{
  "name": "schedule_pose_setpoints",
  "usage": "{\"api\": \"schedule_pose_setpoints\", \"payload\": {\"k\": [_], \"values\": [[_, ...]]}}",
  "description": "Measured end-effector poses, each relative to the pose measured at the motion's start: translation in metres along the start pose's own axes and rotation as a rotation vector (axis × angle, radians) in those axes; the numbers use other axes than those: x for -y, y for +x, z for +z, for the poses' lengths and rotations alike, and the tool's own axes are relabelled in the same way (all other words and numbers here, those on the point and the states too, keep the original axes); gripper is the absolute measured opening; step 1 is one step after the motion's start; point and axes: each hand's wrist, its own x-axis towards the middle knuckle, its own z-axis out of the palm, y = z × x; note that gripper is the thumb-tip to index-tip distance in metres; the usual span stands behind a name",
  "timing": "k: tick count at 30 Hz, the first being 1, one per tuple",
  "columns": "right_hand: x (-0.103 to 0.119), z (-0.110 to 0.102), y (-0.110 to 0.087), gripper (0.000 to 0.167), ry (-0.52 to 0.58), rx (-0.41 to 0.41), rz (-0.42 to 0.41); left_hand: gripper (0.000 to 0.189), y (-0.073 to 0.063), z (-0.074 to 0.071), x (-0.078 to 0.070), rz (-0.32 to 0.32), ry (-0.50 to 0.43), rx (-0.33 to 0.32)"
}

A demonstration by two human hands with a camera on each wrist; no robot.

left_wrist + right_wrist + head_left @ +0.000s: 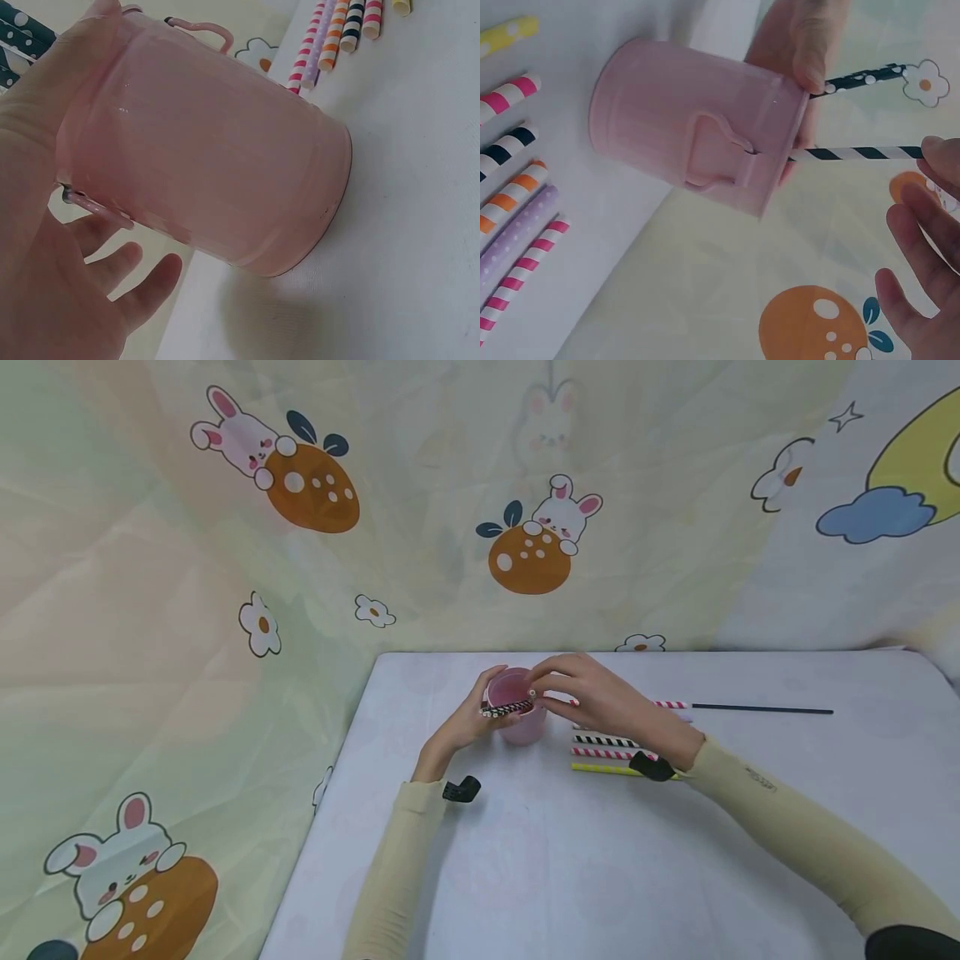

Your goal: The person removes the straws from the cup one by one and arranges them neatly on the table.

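Observation:
A pink pail (522,732) with small looped side handles stands at the back of the table, its mouth facing up. My left hand (465,724) holds it near the rim, thumb against the wall; several fingers show apart from it in the left wrist view. Black paper straws with white dots (862,80) stick out of the mouth on the left hand's side. Between thumb and finger, my right hand (930,277) pinches the end of a black-and-white striped straw (855,154). That straw's other end is hidden inside the pail.
Right of the pail lie several paper straws in a row: yellow (510,34), pink-striped (510,100), black-striped (506,152), orange-striped (510,196) and purple dotted (517,232). A thin black rod (761,708) extends farther right. Printed cloth (435,568) hangs behind the white table (600,877).

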Motion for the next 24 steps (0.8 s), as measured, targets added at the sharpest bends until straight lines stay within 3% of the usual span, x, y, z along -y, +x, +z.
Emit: {"api": "schedule_pose_setpoints", "payload": {"k": [13, 22, 24], "values": [[-0.002, -0.03, -0.022, 0.034, 0.091, -0.112, 0.052, 0.093, -0.001, 0.0, -0.002, 0.002, 0.023, -0.01], [-0.002, -0.058, -0.04, 0.044, 0.081, -0.207, 0.062, 0.093, -0.002, 0.0, -0.002, 0.001, 0.031, -0.009], [-0.004, -0.064, -0.045, 0.037, 0.066, -0.218, 0.06, 0.093, -0.002, 0.0, -0.002, -0.001, 0.032, -0.008]]}}
